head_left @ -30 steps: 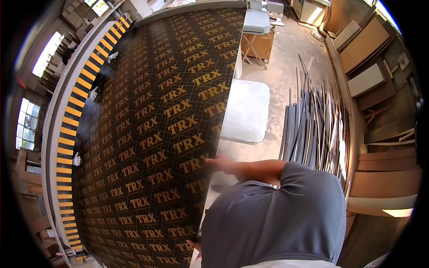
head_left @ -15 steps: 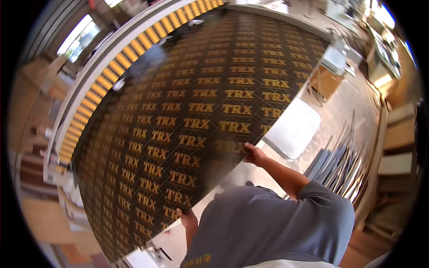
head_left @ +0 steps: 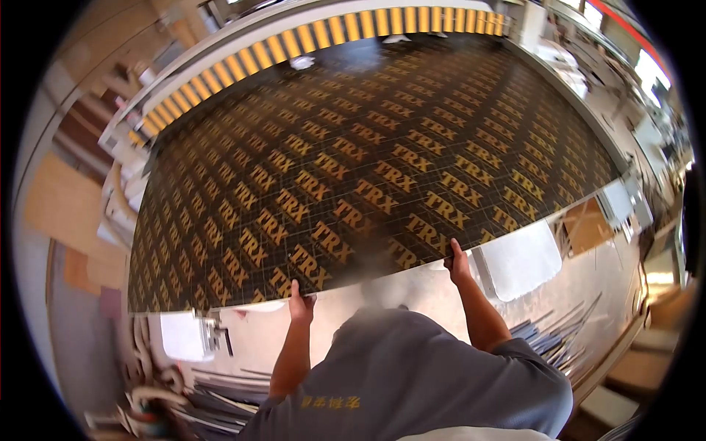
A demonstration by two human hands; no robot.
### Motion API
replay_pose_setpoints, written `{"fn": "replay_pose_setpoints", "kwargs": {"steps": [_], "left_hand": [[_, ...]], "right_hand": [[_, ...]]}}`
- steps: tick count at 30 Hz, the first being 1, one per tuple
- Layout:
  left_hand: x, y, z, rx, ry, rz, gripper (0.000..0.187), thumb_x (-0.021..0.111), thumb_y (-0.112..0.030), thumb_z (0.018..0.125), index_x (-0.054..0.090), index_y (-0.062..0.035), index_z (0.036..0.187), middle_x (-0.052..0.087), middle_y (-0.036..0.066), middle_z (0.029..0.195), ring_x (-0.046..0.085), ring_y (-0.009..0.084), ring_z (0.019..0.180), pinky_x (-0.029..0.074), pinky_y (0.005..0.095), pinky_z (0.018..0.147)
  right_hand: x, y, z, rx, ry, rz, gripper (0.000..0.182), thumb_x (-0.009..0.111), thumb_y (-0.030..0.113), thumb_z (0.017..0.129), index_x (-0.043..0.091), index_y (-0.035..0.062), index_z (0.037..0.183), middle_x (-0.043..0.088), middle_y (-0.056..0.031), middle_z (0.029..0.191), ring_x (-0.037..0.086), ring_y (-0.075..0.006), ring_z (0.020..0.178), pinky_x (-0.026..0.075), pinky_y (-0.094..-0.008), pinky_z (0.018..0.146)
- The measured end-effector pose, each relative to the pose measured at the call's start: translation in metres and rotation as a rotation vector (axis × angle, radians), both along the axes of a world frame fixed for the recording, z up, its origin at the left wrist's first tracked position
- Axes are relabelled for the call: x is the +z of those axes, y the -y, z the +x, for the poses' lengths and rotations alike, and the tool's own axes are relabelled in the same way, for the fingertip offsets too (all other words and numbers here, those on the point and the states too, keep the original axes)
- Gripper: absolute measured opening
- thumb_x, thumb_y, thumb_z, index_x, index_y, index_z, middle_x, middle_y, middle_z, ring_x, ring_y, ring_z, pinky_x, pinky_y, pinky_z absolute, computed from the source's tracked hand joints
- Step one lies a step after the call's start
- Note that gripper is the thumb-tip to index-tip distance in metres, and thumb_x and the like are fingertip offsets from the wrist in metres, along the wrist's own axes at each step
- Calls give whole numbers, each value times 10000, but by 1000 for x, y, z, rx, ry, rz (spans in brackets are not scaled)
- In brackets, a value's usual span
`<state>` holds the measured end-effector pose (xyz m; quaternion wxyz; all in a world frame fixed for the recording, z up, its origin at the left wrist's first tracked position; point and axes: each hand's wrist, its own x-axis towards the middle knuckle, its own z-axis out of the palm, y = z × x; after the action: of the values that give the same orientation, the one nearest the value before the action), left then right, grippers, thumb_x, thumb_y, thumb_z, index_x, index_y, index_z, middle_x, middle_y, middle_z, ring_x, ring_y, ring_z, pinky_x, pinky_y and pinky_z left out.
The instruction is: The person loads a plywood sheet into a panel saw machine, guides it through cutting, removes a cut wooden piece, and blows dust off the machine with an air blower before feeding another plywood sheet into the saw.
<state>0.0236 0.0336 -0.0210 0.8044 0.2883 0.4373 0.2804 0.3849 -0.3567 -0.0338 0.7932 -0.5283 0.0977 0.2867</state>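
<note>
- Here, at far left, brown boards (head_left: 62, 198) lie flat below the machine's end, blurred.
- A white bracket (head_left: 198, 334) sits low left, just under the panel's near left corner.
- Below it, a bundle of dark strips (head_left: 213, 408) lies on the floor (head_left: 250, 345).
- The panel (head_left: 368, 162), black with a grid of orange "TRX" marks, fills most of the view and lies flat, its far side against the striped rail.
- The rail (head_left: 294, 40), white with orange blocks, curves along the panel's far edge.
- The left hand (head_left: 300, 303) grips the panel's near edge left of centre, fingers wrapped under it and clenched on the panel.
- A grey shirt (head_left: 412, 382) fills the bottom centre, between the two bare arms.
- The right hand (head_left: 457, 261) holds the same near edge right of centre, thumb on top, fingers clamped on the panel.
- A pale rounded plate (head_left: 526, 257) shows just below the panel edge, beside the right hand.
- More strips (head_left: 559, 334) lie on the floor at right, near the right elbow.
- At far right, benches and clutter are too blurred to tell apart.
</note>
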Motion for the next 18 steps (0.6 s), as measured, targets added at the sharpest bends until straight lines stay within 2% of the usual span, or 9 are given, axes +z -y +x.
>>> {"fn": "replay_pose_setpoints", "kwargs": {"steps": [2, 4, 5, 6, 8, 12, 16, 18], "left_hand": [[18, 8, 1, -7, -91, 91, 407, 732, -508, 1013, 703, -102, 1017, 680, 29, 789, 605, 152, 619, 473, 296, 548], [14, 12, -3, 23, -162, 150, 445, 750, -515, 1000, 644, -132, 799, 581, 16, 634, 515, 133, 512, 393, 296, 499], [11, 10, -2, 28, -160, 148, 484, 755, -516, 996, 578, -168, 710, 505, -21, 576, 433, 112, 466, 306, 298, 470], [11, 10, -1, 30, -187, 135, 499, 760, -505, 994, 540, -186, 679, 458, -43, 560, 364, 98, 450, 250, 301, 463], [8, 5, -5, -11, -190, 88, 457, 773, -513, 977, 534, -194, 755, 437, -35, 565, 378, 108, 453, 275, 294, 448], [3, 2, -9, -23, -104, 84, 418, 757, -495, 993, 566, -196, 774, 387, -75, 567, 317, 86, 460, 202, 318, 461], [-10, -4, -9, -55, -222, 128, 559, 754, -596, 955, 560, -147, 684, 426, -41, 564, 363, 118, 483, 278, 351, 495], [-9, -4, -10, -91, -296, 184, 508, 763, -611, 947, 567, -192, 737, 405, -62, 581, 368, 99, 508, 277, 308, 498]], "right_hand": [[-5, 1, 0, 2, 0, 41, 389, 686, 480, 1039, 526, 207, 813, 388, 50, 617, 334, -114, 460, 239, -307, 456], [-5, 1, -2, -28, -40, 76, 401, 721, 472, 1021, 497, 228, 795, 361, 62, 605, 309, -108, 448, 224, -310, 447], [-6, 1, -3, -16, -37, 82, 413, 722, 479, 1018, 486, 229, 788, 350, 63, 598, 307, -109, 446, 223, -309, 445], [-7, 1, -1, -6, -32, 91, 426, 724, 486, 1015, 475, 231, 782, 339, 63, 591, 305, -110, 443, 222, -308, 443], [-7, -1, 1, -30, -68, 73, 458, 734, 491, 1009, 455, 238, 749, 315, 57, 572, 297, -111, 436, 222, -303, 437], [-23, 3, 8, 0, -66, 91, 446, 739, 491, 1010, 468, 233, 767, 304, 57, 564, 287, -115, 434, 212, -315, 429], [-16, 1, 3, -41, -65, 6, 404, 752, 506, 998, 520, 233, 809, 257, 62, 546, 277, -110, 433, 208, -303, 420], [-28, 3, 11, -80, -86, -67, 396, 774, 534, 972, 553, 240, 825, 266, 58, 544, 275, -112, 433, 208, -301, 416]]}}
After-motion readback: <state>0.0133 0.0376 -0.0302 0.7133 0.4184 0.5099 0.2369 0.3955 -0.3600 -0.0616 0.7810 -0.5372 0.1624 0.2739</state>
